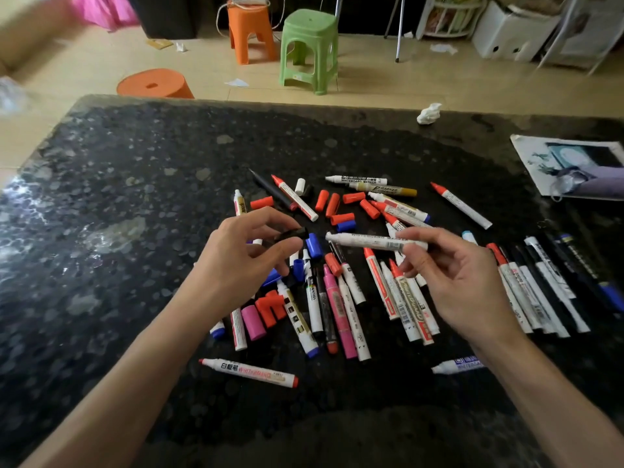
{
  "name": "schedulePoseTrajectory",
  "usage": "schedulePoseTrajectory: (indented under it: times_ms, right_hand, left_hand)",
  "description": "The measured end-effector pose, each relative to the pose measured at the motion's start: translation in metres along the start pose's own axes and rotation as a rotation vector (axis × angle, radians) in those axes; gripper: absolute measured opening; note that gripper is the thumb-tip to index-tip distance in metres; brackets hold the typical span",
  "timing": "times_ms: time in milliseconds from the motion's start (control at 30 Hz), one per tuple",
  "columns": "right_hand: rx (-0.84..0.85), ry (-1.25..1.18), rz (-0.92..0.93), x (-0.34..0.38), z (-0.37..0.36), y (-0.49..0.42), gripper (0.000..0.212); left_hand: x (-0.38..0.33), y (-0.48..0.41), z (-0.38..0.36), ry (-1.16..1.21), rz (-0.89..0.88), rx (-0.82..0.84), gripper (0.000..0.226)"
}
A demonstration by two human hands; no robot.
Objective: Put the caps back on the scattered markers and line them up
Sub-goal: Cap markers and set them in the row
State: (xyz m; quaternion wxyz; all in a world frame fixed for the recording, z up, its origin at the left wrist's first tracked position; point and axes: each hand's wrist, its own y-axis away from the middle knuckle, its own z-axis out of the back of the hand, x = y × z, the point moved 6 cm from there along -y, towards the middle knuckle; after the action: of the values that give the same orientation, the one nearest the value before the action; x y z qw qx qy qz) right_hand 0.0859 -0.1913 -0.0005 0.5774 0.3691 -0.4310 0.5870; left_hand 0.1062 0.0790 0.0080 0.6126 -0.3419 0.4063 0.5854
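Observation:
Many uncapped markers and loose red, blue, black and pink caps lie scattered on the dark speckled table (135, 184). My left hand (243, 261) pinches a black cap (292, 234) above the pile. My right hand (452, 278) holds a white uncapped marker (368, 240) level, its tip pointing left toward the cap, a short gap between them. A row of capped markers (540, 288) lies side by side at the right. Loose red caps (341, 206) sit behind the hands.
A crumpled white tissue (429, 113) lies near the far edge. A printed sheet with a plastic bag (574, 167) covers the far right corner. Beyond the table stand a green stool (309, 49) and orange stools (251, 32) on the tiled floor.

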Motion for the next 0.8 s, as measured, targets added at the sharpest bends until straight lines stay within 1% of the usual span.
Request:
schedulePoseTrajectory:
  times_ms: [133, 333, 500, 800]
  right_hand:
    - [-0.035, -0.026, 0.04, 0.0017, 0.0033, -0.0017, 0.021]
    - [-0.023, -0.014, 0.085, 0.0041, 0.0016, -0.0028, 0.02]
    - [0.012, 0.009, 0.115, 0.0061, -0.0016, -0.002, 0.019]
    - [0.002, 0.017, 0.131, 0.0088, -0.0021, -0.0005, 0.019]
  left_hand:
    - [-0.0014, -0.0007, -0.0033, 0.015, -0.008, 0.013, 0.013]
    - [-0.0028, -0.0018, -0.0098, 0.003, -0.039, 0.05, 0.015]
    - [-0.0025, -0.0027, -0.0096, 0.001, -0.044, 0.049, 0.017]
    - [-0.0075, -0.0013, -0.0086, -0.009, -0.085, 0.044, 0.019]
